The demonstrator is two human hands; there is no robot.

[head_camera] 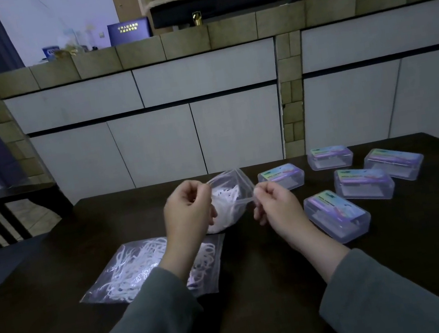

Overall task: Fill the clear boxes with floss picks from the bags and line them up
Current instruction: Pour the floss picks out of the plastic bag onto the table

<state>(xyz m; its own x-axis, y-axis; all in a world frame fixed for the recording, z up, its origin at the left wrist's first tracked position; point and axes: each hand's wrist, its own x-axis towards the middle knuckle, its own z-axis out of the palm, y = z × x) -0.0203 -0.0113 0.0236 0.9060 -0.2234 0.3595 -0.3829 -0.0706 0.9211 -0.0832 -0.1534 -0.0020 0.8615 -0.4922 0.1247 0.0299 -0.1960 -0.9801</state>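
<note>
Both hands are up over the dark table (262, 290), pinching the mouth of a clear bag (228, 193) of white floss picks between them: the left hand (187, 209) grips one edge, the right hand (274, 206) the other. A second bag (139, 267) lies flat beneath the left forearm. Five clear boxes (363, 183), lids closed, sit just right of the right hand

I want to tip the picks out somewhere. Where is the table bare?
Bare: the near table between the sleeves, and the left side beyond the flat bag. Crowded: the right side, with five clear boxes, and the middle, where both hands pinch the held bag.
</note>
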